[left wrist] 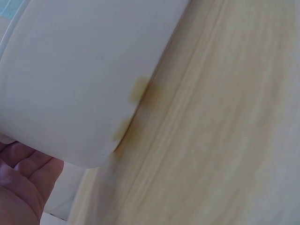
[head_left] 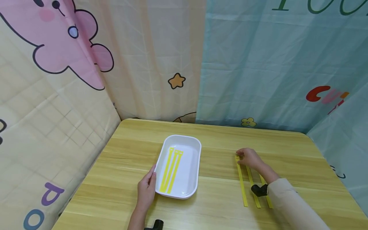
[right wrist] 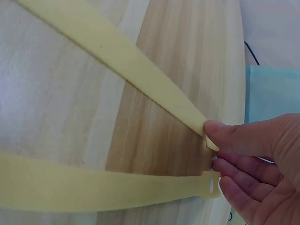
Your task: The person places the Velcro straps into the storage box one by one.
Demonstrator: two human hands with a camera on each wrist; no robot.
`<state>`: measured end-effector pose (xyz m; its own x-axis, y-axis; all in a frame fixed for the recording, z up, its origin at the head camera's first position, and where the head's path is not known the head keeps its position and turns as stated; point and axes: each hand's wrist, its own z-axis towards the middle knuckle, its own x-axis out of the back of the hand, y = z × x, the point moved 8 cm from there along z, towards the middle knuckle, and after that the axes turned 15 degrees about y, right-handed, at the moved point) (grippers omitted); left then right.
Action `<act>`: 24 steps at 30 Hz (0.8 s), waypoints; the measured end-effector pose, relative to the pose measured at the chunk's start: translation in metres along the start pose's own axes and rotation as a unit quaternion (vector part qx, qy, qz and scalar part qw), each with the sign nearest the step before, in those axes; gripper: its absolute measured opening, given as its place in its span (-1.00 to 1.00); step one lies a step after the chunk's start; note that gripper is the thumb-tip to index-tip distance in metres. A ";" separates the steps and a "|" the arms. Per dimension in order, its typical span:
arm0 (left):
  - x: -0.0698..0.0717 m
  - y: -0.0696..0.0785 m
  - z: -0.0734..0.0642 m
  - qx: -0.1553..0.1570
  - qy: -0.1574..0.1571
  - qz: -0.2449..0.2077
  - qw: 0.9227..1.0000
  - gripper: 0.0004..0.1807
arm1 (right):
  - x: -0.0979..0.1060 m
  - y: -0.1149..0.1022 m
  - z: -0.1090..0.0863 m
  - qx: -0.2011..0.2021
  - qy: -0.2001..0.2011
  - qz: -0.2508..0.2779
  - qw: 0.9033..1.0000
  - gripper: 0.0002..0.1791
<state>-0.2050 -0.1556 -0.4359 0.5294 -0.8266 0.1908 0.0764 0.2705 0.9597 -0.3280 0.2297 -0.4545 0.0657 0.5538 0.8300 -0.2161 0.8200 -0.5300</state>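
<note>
A white rectangular tray (head_left: 191, 169) stands near the middle of the table, and my left hand (head_left: 147, 188) holds its left rim near the front corner. In the left wrist view, the fingers of that hand (left wrist: 26, 180) are at the tray's outer wall (left wrist: 70, 70). Several yellow hook-and-loop cable ties (head_left: 172, 171) lie lengthwise inside the tray. To the right, my right hand (head_left: 249, 158) pinches the head end of a yellow cable tie (head_left: 242, 187) between thumb and fingers. Beside it lies another tie (right wrist: 117, 187) with a slotted head, close under the fingertips.
Two more yellow ties (head_left: 254, 193) lie on the wood-grain table (head_left: 218, 191), partly hidden by the right forearm and a black wrist mount (head_left: 259, 190). Another black mount (head_left: 156, 224) is by the left wrist. Printed curtains (head_left: 143, 64) hang behind the table.
</note>
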 end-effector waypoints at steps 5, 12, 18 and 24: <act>0.001 0.002 -0.001 -0.002 0.000 0.000 1.000 -0.65 | -0.003 0.000 0.001 0.002 0.001 -0.016 1.000 -0.58; 0.000 0.002 -0.001 -0.002 -0.002 -0.004 1.000 -0.65 | -0.005 0.003 0.003 0.005 0.002 -0.027 1.000 -0.62; -0.001 0.000 -0.001 0.004 -0.004 0.000 1.000 -0.65 | -0.006 0.005 0.001 -0.016 0.019 -0.006 1.000 -0.58; 0.000 -0.002 -0.001 0.004 -0.003 -0.002 1.000 -0.65 | -0.004 0.007 -0.001 -0.053 0.040 0.028 0.997 -0.58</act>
<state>-0.2048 -0.1554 -0.4380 0.5245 -0.8302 0.1888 0.0717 0.2641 0.9618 -0.3288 0.2331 -0.4620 0.1355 0.6053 0.7844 -0.1184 0.7959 -0.5937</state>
